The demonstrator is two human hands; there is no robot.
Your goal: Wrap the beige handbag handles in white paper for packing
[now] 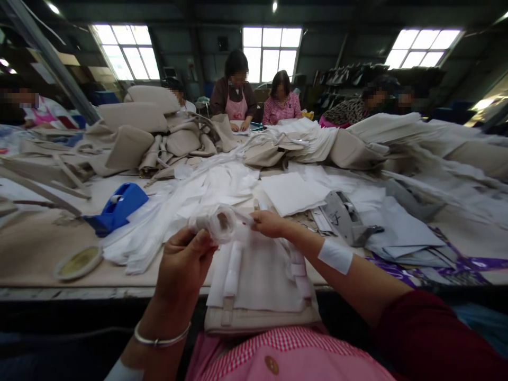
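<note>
My left hand (186, 259) is closed around a roll of clear or whitish film (223, 225), held up above the table. A short length from the roll reaches over to my right hand (270, 223), whose fingers pinch near its end; motion blur hides the exact grip. Below both hands, a beige bag (262, 324) lies against the table's front edge, close to my body. A white sheet (264, 286) covers most of its upper face. White wrapping surrounds the bag's straps (233, 270) on the left and right.
A blue tape dispenser (119, 209) and a flat round roll (78, 262) are at left. At right stands a grey tape dispenser (349, 219) beside white sheets (413, 233). White strips (214, 182) and heaped beige bags (130, 148) fill the middle and back. Several co-workers sit or stand beyond.
</note>
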